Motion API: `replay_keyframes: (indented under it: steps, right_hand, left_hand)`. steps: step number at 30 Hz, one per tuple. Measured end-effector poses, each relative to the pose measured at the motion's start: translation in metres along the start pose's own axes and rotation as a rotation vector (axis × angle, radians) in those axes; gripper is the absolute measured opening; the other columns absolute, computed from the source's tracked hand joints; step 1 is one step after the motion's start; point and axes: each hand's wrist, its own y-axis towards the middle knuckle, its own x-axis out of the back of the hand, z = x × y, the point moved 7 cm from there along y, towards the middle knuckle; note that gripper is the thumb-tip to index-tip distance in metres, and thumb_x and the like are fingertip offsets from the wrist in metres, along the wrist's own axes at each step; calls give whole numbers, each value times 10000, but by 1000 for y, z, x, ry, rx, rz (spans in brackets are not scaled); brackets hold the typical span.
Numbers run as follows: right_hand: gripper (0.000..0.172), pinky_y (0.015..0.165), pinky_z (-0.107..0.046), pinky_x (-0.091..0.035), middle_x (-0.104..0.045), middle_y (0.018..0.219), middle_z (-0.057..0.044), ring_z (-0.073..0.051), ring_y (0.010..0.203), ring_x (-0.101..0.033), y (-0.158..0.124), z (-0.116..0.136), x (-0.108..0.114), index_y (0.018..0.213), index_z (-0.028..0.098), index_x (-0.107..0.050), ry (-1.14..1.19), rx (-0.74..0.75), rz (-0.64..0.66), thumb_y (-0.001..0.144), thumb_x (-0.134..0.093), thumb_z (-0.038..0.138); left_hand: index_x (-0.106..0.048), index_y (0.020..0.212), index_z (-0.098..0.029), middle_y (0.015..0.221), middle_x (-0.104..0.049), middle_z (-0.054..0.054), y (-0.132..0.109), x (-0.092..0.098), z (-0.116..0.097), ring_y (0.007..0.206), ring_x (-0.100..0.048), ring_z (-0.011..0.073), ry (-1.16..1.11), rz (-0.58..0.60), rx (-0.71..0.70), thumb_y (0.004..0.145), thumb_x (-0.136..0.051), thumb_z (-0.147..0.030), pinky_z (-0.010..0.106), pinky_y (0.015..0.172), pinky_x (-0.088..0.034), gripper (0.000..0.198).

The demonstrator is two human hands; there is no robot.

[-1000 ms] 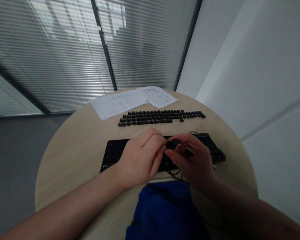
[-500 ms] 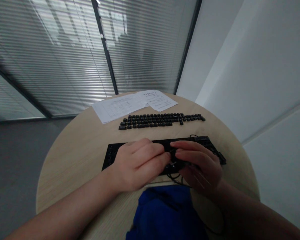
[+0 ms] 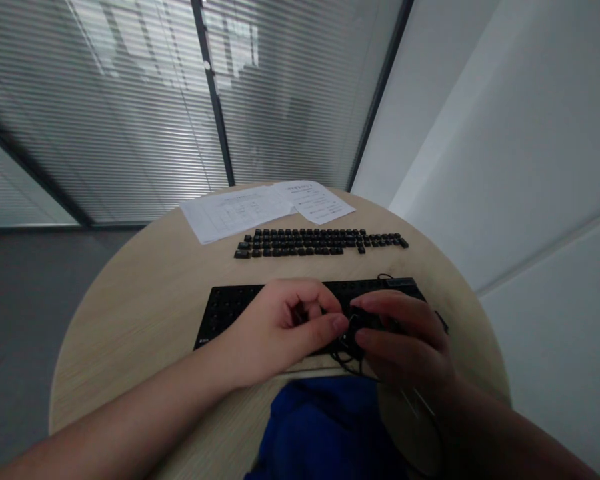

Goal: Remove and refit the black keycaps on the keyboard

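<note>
A black keyboard (image 3: 225, 310) lies on the round table, many of its keycaps off and its middle covered by my hands. Over its centre, my left hand (image 3: 280, 327) has thumb and forefinger pinched together at a small dark piece too unclear to name. Facing it, my right hand (image 3: 410, 337) is curled, fingertips close to the left thumb. Its fingers are closed around what looks like a wire keycap puller (image 3: 409, 403), whose thin bright wires show below the palm; the rest is hidden in shadow.
Loose black keycaps (image 3: 300, 243) lie in rows beyond the keyboard. Printed papers (image 3: 245, 210) rest at the table's (image 3: 145, 287) far edge. A black cable (image 3: 347, 363) loops at the keyboard's near side, beside blue cloth (image 3: 325, 427). A white wall stands at the right, glass with blinds ahead.
My left hand has turned, its forefinger arching up and its thumb now showing. My right fingers have moved slightly down, with the thin wires lower. The view has shifted a little.
</note>
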Motion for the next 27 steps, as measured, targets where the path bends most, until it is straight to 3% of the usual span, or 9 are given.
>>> replay_keyframes:
  steps: [2, 5, 11, 14, 19, 27]
  right_hand:
    - [169, 719, -326, -675, -712, 1156, -50, -207, 963, -748, 1, 0, 0, 968, 257, -733, -6, 13, 15, 881, -706, 115]
    - [141, 691, -323, -673, -726, 1129, -38, -205, 944, -746, 3, -2, 0, 960, 276, -742, -19, -2, 45, 891, -727, 154]
    - [162, 691, -312, -677, -724, 1119, -40, -193, 917, -749, 2, -3, 0, 970, 257, -735, -5, 52, 75, 891, -707, 118]
    - [162, 712, -337, -685, -717, 1131, -58, -214, 951, -751, 1, -3, 0, 1000, 246, -734, -12, 38, 102, 905, -684, 124]
    - [159, 727, -357, -691, -717, 1109, -55, -222, 932, -753, 2, -2, -1, 1018, 266, -726, -44, 32, 109, 920, -679, 149]
    - [152, 778, -388, -679, -720, 1109, -56, -231, 983, -744, 3, -2, -3, 1039, 255, -731, -69, 22, 148, 934, -676, 159]
  left_hand:
    - [-652, 819, -164, 637, -579, -30, 0, -1, 6, 473, -462, 77, -61, 64, 94, 903, -678, -338, 172, 393, -371, 195]
    - [-665, 771, -164, 646, -583, -30, 0, -1, 6, 493, -479, 74, -43, 109, 117, 849, -725, -287, 160, 404, -379, 157]
    - [-703, 821, -190, 581, -538, -65, -1, -6, 15, 413, -442, 69, -143, 155, 290, 858, -686, -288, 146, 340, -402, 106]
    - [-704, 785, -195, 572, -551, -69, 0, -7, 15, 414, -454, 74, -159, 124, 309, 804, -737, -271, 147, 331, -405, 85]
    - [-719, 734, -202, 539, -573, -73, 2, -1, 9, 437, -493, 76, -52, 50, 210, 781, -768, -204, 130, 339, -366, 68]
    - [-755, 789, -191, 573, -588, -70, 2, -3, 14, 473, -526, 74, 0, 133, 303, 813, -721, -221, 155, 394, -352, 51]
